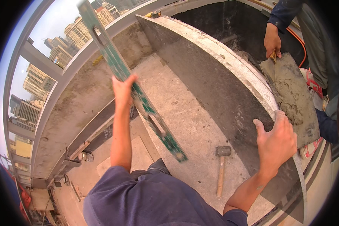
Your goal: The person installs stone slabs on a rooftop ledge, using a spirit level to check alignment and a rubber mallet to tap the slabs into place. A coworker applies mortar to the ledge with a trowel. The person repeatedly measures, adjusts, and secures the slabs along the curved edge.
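My left hand [123, 90] is wrapped round a long green spirit level [117, 60], holding it in the air over the concrete floor. The level runs slantwise from the upper left toward the middle, smeared a little by motion. On the right, my right hand [277, 143] rests on the top edge of a low dark-faced wall [214, 75], thumb and fingers apart, with nothing in it. A rubber mallet [221, 158] with a wooden handle lies on the floor between my body and the wall.
Across the wall, a co-worker's hand [272, 40] holds a board [313, 126] loaded with wet mortar [290, 94]. A tape measure [156, 14] sits at the wall's far end. An orange hose [302, 45] runs behind. A metal-framed railing [60, 77] curves along the left, with buildings beyond.
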{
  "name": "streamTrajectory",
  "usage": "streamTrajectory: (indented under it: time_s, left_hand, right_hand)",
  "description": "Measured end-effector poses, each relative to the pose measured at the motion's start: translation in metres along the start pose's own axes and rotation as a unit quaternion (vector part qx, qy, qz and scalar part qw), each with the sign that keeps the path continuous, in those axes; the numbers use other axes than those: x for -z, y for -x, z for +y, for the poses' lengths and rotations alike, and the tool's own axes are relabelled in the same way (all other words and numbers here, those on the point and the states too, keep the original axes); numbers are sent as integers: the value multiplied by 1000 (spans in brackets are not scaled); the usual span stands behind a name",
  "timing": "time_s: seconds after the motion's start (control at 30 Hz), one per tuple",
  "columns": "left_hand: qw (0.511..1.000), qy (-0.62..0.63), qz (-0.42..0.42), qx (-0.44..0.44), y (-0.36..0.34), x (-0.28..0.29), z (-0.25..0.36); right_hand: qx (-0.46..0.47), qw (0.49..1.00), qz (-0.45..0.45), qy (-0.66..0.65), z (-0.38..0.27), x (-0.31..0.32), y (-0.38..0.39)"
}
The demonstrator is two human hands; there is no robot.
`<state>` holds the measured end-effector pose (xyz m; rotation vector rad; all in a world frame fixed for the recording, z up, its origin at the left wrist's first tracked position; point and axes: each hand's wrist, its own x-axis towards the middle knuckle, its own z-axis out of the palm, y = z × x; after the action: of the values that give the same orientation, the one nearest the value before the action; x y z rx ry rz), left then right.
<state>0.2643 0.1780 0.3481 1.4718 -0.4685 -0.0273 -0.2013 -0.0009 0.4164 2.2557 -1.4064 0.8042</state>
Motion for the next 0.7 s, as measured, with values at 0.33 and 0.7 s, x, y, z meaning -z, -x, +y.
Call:
streamTrajectory:
  time_s: [0.33,0.7]
  left_hand:
    - [961,50,-70,-263,-56,-105,95]
    - [964,-50,-53,-254,-41,-201,9]
  right_hand:
    - [5,1000,-12,-15,5,-4,1]
    - [-10,998,-49,-24,5,0,-1]
